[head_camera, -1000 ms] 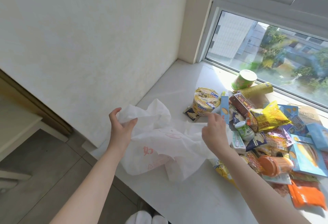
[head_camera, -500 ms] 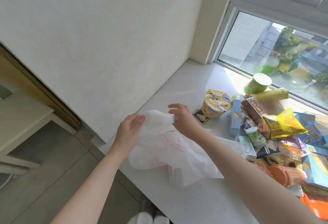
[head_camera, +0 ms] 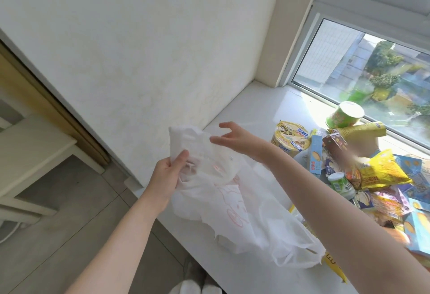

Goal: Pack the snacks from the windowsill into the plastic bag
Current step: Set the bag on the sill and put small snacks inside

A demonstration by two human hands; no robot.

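A white plastic bag (head_camera: 235, 205) with red print hangs crumpled over the white windowsill (head_camera: 246, 105). My left hand (head_camera: 168, 178) grips its upper edge between thumb and fingers and lifts it. My right hand (head_camera: 235, 139) hovers just above the bag's top with its fingers spread, holding nothing. To the right lies a heap of snacks: a yellow noodle cup (head_camera: 290, 137), a green cup (head_camera: 345, 115), a thin blue box (head_camera: 315, 156), a yellow chip bag (head_camera: 381, 170) and several other packets.
A white wall (head_camera: 139, 44) runs along the left side of the sill and a window (head_camera: 372, 70) closes the far side. Below the sill edge are a grey tiled floor (head_camera: 69, 235) and a pale cabinet (head_camera: 30, 154) at left.
My left hand has taken hold of the bag's top edge and raised it. My right hand has let go of the bag and opened its fingers above it.
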